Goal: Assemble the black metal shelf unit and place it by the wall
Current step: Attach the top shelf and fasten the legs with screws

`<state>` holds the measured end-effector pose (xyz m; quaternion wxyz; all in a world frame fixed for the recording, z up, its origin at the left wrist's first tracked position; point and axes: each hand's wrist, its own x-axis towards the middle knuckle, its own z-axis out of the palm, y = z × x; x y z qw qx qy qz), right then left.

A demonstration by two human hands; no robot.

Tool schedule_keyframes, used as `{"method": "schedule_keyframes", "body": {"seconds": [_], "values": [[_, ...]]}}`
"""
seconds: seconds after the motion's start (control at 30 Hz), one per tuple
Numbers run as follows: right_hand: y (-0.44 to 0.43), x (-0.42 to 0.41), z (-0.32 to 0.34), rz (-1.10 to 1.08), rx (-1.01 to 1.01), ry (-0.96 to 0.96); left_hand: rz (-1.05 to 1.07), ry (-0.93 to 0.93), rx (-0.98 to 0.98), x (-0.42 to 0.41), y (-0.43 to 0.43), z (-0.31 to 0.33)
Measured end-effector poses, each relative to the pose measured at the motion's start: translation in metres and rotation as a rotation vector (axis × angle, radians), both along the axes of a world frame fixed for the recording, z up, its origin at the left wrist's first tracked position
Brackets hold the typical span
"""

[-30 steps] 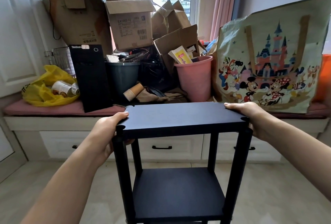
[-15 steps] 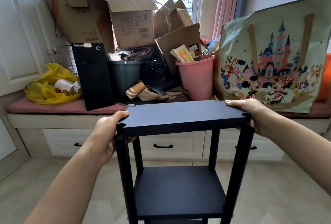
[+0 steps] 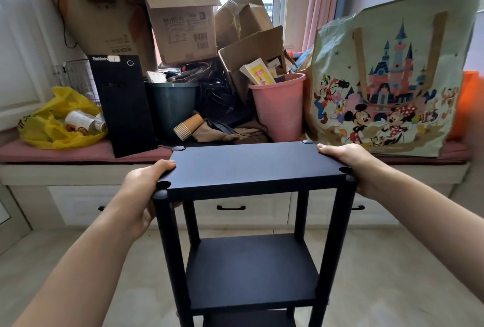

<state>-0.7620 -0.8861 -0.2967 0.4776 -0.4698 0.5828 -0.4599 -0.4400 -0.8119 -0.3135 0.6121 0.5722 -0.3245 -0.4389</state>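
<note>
Shelf unit (image 3: 252,169): black, upright and fully together by the look of it. It stands right in front of us over the pale floor (image 3: 392,274), short of the window seat (image 3: 78,169) and not touching it.
Top panel: sitting level, with round caps showing at its corners.
Left hand (image 3: 141,190): wrapped round the left short edge, thumb on top and fingers curled underneath.
Right hand (image 3: 348,167): the same hold on the right edge, thumb lying along the top and fingers tucked below, mostly hidden.
Lower shelf (image 3: 251,269): square between the posts, nothing on it.
Feet: off the bottom of the view, so we cannot tell whether the unit is lifted or standing.
Step in hand: we judge the building is finished and this is the carry to the wall.
Doing it well: we raise both sides together so the panel stays flat, pulling straight up with no twist. If the posts are only pushed in, a lopsided lift could tug the top loose.
Watch ahead: the seat is crowded, with a pink bin (image 3: 279,109), a cartoon bag (image 3: 387,78) and cardboard boxes (image 3: 180,25) close to its front. We keep the panel apart from all of them.
Setting down: all feet land together, the back edge parallel to the wall, and we let go only once it stops rocking.
</note>
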Motion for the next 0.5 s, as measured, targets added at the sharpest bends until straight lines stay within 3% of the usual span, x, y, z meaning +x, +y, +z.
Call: {"method": "schedule_keyframes", "body": {"seconds": [0.5], "values": [[0.007, -0.001, -0.023, -0.019, 0.017, -0.131, -0.119, 0.028, -0.085, -0.001, 0.008, -0.01]]}}
